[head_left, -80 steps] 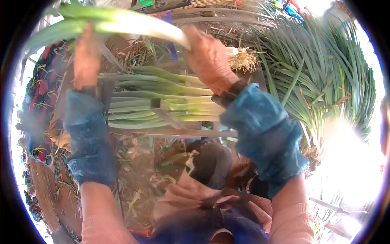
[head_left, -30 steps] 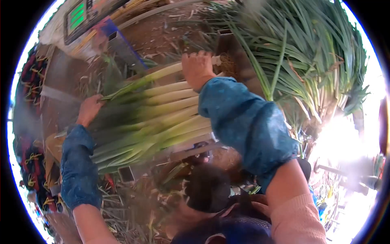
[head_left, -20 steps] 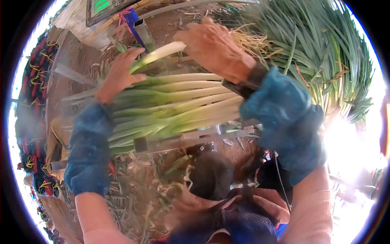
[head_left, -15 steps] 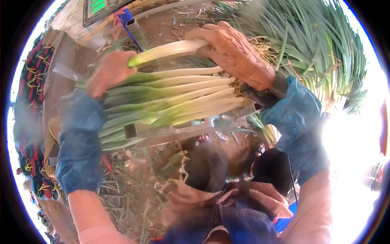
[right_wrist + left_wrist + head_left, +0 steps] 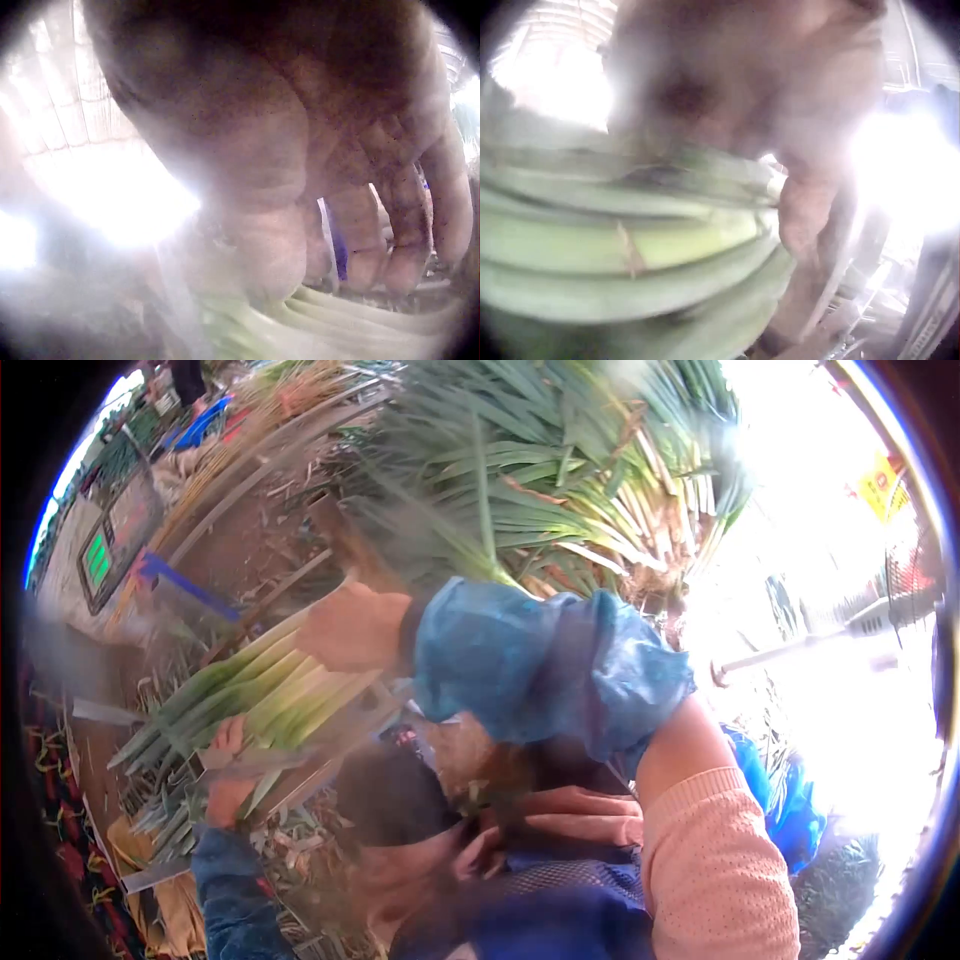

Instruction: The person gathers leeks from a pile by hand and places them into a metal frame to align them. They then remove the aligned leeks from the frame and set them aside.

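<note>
A row of leeks (image 5: 265, 710) lies across a metal rack (image 5: 290, 758), white stalks toward the right and green leaves at the left. My right hand (image 5: 352, 628) is over the white stalks. In the right wrist view its thumb (image 5: 270, 255) presses on the leeks (image 5: 352, 322), and its fingers reach down, spread apart, on their other side. My left hand (image 5: 229, 796) is low at the leafy part, beside a rack bar that crosses in front of it. In the left wrist view its thumb (image 5: 806, 214) hangs at the edge of the leeks (image 5: 630, 292); the other fingers are blurred or hidden.
A large pile of leeks (image 5: 560, 480) stands beyond the right arm. A scale with a green-lit display (image 5: 97, 560) is at the far left, near a blue bar (image 5: 190, 590). A blue bag (image 5: 795, 810) lies at the right. Leaf scraps litter the ground.
The view has swung to the right. The single leek held up between both hands is down; the right hand has moved onto the stalks and the left hand to the near side of the leaves.
</note>
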Tool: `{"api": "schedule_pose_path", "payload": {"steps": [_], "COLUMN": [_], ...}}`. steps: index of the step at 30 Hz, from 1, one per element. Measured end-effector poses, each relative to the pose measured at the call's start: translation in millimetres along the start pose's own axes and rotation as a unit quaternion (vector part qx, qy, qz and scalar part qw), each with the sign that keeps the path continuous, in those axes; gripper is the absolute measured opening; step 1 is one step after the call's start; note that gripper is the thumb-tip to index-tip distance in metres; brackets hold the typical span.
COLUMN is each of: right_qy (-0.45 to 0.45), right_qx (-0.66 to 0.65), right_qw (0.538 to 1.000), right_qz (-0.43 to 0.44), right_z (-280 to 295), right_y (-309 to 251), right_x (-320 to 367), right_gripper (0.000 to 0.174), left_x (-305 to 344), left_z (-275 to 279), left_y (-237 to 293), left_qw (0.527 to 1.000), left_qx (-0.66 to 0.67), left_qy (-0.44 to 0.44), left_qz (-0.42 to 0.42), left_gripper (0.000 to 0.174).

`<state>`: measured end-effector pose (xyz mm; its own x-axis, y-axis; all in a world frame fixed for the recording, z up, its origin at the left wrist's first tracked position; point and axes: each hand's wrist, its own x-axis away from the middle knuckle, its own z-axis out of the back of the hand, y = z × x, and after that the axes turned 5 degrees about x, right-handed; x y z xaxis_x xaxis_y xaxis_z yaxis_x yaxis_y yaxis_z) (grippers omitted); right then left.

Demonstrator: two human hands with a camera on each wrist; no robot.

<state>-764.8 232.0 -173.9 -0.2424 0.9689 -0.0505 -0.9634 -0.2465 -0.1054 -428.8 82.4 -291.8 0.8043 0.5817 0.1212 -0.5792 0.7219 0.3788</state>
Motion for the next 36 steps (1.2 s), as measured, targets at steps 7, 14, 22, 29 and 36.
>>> {"api": "schedule_pose_path", "payload": {"steps": [7,14,22,29,36], "right_qy": [0.090,-0.059,-0.005,0.101,0.036], "right_qx": [-0.092,-0.120,-0.093,0.107,-0.001], "right_qw": [0.992,0.861,0.780,0.820,0.812], "right_qz": [0.008,-0.491,-0.618,-0.553,-0.582], "right_z": [34.0,-47.5,-153.1,-196.6,-237.0], "right_y": [177.0,260.1,330.2,403.7,444.5], "right_x": [171.9,378.1,430.1,409.7,387.5], "right_gripper": [0.039,0.045,0.068,0.068,0.073], "left_x": [40.9,17.1,-79.5,-114.5,-136.7], "left_z": [93.5,103.1,38.9,4.0,-11.9], "left_y": [-34.9,195.4,313.5,351.3,375.4], "left_qw": [0.928,0.926,0.976,0.993,0.998], "left_qx": [0.174,0.069,0.020,0.004,0.031], "left_qy": [0.313,0.372,0.156,0.074,0.021], "left_qz": [0.103,0.002,-0.149,-0.089,-0.051], "left_gripper": [0.046,0.033,0.023,0.023,0.024]}}
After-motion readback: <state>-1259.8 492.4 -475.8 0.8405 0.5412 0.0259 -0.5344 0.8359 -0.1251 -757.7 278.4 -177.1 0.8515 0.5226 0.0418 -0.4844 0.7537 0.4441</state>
